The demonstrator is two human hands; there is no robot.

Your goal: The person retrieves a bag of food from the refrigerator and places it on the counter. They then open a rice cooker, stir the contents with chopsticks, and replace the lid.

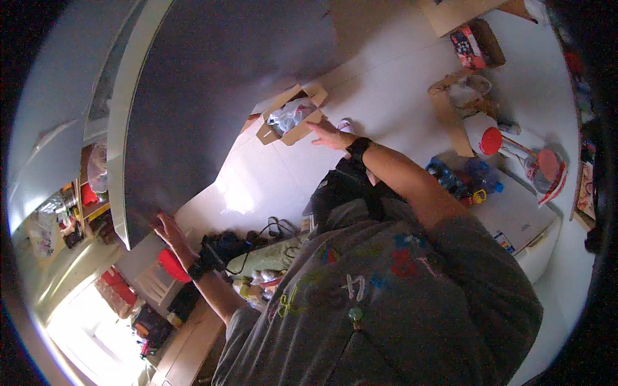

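Observation:
My left hand (173, 236), fingers apart, is at the near end of a large dark panel (203, 111) with a pale edge. Its fingertips overlap the panel's surface; I cannot tell whether they press on it. My right hand (333, 136) reaches out with fingers spread and nothing held. It appears beside a flap of an open cardboard box (295, 137), though contact cannot be made out. Inside that box lies a clear plastic bag (289, 115), its contents mostly hidden. Each wrist wears a black band.
Beyond my right arm are plastic bottles (442, 173), a white chest-like appliance (521, 217), red-lidded containers (490, 141) and an open printed carton (470, 48). Black cables (275, 227) lie near my left arm, by a red round object (173, 265). Shelves (91, 205) stand far left.

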